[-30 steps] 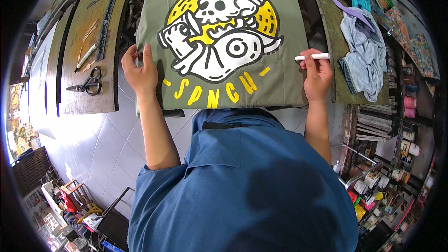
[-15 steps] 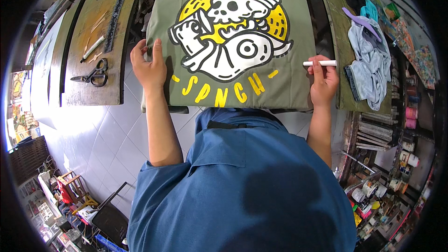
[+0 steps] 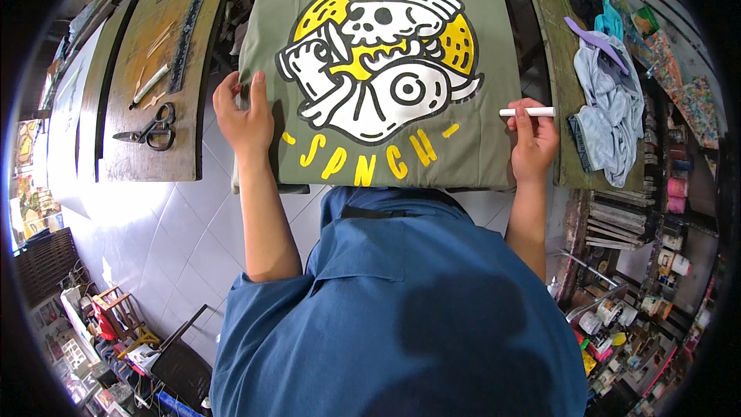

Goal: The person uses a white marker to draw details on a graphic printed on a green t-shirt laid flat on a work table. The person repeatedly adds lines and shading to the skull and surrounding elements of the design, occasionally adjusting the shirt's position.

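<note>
An olive green shirt (image 3: 309, 166) lies stretched flat over a board in front of me. Its print (image 3: 397, 100) shows a skull in a cap with a white fish and yellow patches, with yellow lettering beneath. At the shirt's left edge my left hand (image 3: 245, 117) rests with fingers apart and nothing in it. Beyond the right edge, my right hand (image 3: 532, 143) pinches a slim white stick-like marker (image 3: 527, 112), held level between thumb and fingers. Whether the marker has a cap on, I cannot tell.
On the left board (image 3: 174, 162) lie black scissors (image 3: 150, 131), a white pen-like tool (image 3: 151, 83), wooden sticks and a dark metal square (image 3: 187, 46). The right board carries crumpled pale blue cloth (image 3: 610, 108). Below right are shelves with jars and spools (image 3: 677, 194). A black chair (image 3: 181, 367) stands lower left.
The whole view has shifted slightly, so the shirt and boards sit a little lower. Both hands keep the same pose, the marker still in my right hand.
</note>
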Tool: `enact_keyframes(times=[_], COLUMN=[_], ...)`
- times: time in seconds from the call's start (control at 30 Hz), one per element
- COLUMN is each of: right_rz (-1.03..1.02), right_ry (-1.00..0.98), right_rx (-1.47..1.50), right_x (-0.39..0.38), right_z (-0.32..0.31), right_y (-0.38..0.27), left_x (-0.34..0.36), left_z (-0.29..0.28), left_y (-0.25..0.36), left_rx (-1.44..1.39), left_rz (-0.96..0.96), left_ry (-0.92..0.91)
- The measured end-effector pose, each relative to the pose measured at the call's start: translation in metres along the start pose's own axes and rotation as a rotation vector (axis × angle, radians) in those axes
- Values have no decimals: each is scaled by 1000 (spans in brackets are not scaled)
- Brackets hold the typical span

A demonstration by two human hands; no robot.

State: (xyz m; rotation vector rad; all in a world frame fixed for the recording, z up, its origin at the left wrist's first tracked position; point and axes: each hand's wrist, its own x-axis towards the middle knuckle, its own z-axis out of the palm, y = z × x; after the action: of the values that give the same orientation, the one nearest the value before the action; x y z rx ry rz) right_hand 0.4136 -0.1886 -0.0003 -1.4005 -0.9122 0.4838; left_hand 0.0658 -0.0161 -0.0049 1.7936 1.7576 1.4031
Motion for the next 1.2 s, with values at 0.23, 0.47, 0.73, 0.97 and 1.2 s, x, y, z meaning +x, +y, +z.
enact_keyframes(times=[0.23,0.47,0.73,0.97,1.2], right_rz=[10,3,7,38,42], right_ry=[2,9,4,34,13], right_rx=[9,19,6,47,147], right_x=[0,0,-2,1,6], right_z=[1,2,3,-1,6], right_y=[-1,-3,-3,-1,-15], left_x=[-1,1,1,2,1], left_z=[0,1,0,-1,0], left_y=[2,-2,-2,0,4], left_rx=[-1,-7,-5,7,76], left_rz=[2,21,28,36,79], left_ry=[-6,-5,0,-32,-45])
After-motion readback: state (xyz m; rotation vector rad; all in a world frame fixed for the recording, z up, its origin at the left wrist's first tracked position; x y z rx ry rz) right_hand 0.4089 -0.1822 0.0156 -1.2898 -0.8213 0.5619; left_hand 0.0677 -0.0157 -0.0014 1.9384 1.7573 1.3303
